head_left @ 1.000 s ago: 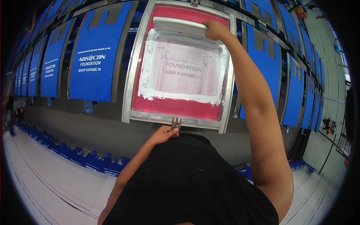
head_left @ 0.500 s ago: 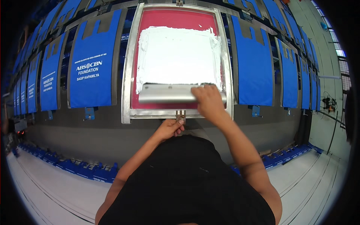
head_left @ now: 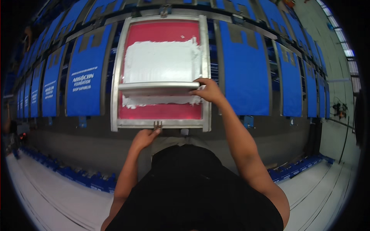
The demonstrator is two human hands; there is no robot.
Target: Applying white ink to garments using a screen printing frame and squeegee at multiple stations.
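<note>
A silver-framed screen (head_left: pixel 205 54) holds a red mesh (head_left: pixel 162 111) coated with a rectangle of white paste (head_left: pixel 160 59). A long metal squeegee (head_left: pixel 154 87) lies crosswise over the lower part of the paste, with a white band showing below it. My right hand (head_left: pixel 206 91) grips the squeegee's right end, fingers wrapped on it. Below the frame, my left hand (head_left: pixel 145 136) pinches a small pronged metal bracket (head_left: pixel 157 125) at the middle of the front edge.
Rows of blue cut fabric pieces (head_left: pixel 244 73) lie on boards to both sides and beyond the screen; those on the left (head_left: pixel 84 92) carry white printing. A long blue strip of pieces (head_left: pixel 88 181) runs low behind me. Dark cables (head_left: pixel 339 109) hang at the far right.
The squeegee went from the screen's top down to its lower edge, leaving opaque white over the print, then rose slightly. The screen sits further left in view. My left hand stays on the bracket.
</note>
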